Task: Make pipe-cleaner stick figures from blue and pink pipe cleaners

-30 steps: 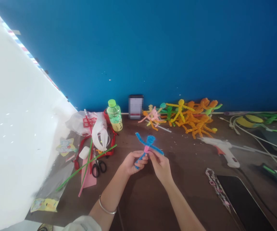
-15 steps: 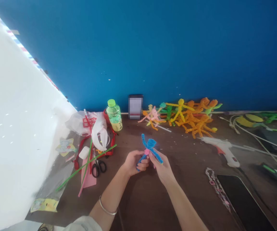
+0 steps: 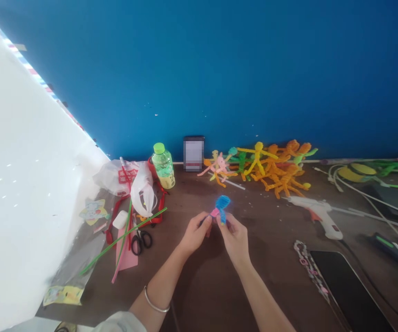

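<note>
Between my two hands, above the dark table, is a small blue pipe-cleaner figure [image 3: 223, 202] with a pink band at its middle. My left hand [image 3: 196, 232] pinches its lower left part, thumb on top. On the other side, my right hand [image 3: 235, 234] grips a blue limb that points down toward me. Much of the figure's lower body is hidden behind my fingers. Beyond it, several finished-looking pipe-cleaner figures lie by the wall, among them a yellow figure [image 3: 258, 157], a pink figure [image 3: 221, 163] and a heap of orange figures [image 3: 282, 175].
At left are a green-capped bottle [image 3: 163, 167], a white plastic bag [image 3: 143, 191], black-handled scissors [image 3: 141, 242] and green pipe cleaners [image 3: 112, 246]. A glue gun [image 3: 318, 214] and a phone [image 3: 351, 290] with a beaded strap lie at right. An upright screen [image 3: 194, 153] leans on the blue wall [image 3: 199, 69].
The blue figure has turned in my hands. One raised limb no longer shows, and the other now points down toward me. My right fingers have shifted onto that limb.
</note>
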